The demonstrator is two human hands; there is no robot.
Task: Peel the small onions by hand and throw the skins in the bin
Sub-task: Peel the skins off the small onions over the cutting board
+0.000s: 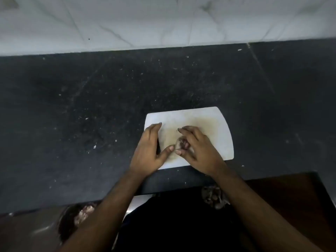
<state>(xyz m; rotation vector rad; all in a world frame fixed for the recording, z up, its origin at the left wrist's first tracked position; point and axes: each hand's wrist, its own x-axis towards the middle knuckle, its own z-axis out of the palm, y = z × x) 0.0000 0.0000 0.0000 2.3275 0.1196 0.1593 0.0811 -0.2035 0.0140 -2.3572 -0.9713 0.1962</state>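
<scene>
A white chopping board (pixel 214 120), stained brown in the middle, lies on the dark counter. On it sits a small brownish-purple clump of onion skins (pixel 182 143); the blur hides whether an onion is inside. My right hand (pixel 199 150) cups the clump, with its fingers arched over the top and its thumb at the near side. My left hand (pixel 150 149) lies flat on the board's left edge with straight fingers, its thumb tip touching the clump from the left.
The black counter (pixel 91 106) is speckled with crumbs and meets a white marbled wall (pixel 163 20) behind. Below the counter's front edge, a dark bin (pixel 71 222) holding pale scraps shows at lower left. Another clump of skins (pixel 214 197) shows by my right forearm.
</scene>
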